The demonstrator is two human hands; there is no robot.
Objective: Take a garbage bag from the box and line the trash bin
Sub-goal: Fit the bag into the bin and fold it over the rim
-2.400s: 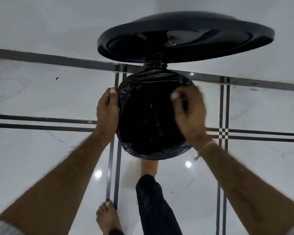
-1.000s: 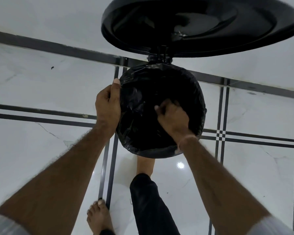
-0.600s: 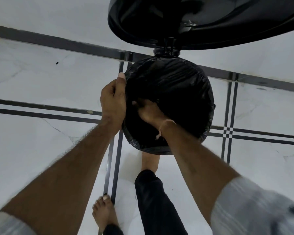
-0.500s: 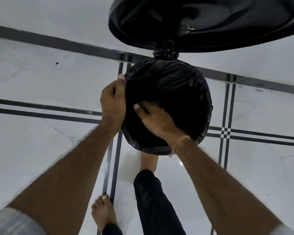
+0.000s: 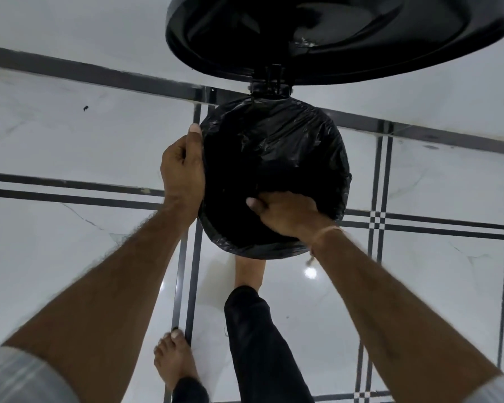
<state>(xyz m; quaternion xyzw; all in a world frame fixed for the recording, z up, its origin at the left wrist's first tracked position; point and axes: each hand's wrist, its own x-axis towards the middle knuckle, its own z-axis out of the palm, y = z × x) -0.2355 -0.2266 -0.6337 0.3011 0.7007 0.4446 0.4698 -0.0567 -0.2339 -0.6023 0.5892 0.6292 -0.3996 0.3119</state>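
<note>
A black garbage bag point(image 5: 288, 141) lines the round trash bin, its edge folded out over the rim point(image 5: 339, 181). The bin's black lid point(image 5: 332, 33) stands raised above it on its hinge. My left hand point(image 5: 182, 167) grips the bag-covered rim on the left side, thumb pointing up along it. My right hand point(image 5: 285, 213) is at the near right part of the rim, fingers curled over the bag's edge into the opening. The inside of the bin is dark and its bottom is hidden.
White marble floor with dark inlay lines point(image 5: 70, 187) surrounds the bin. My right foot point(image 5: 249, 271) is under the bin's near edge, at its base, and my left foot point(image 5: 173, 359) stands behind on the floor. A dark baseboard strip point(image 5: 99, 74) meets the wall.
My right hand drew back from deep inside the bag to the near right rim, where it now curls over the edge. The left hand kept its hold on the left rim.
</note>
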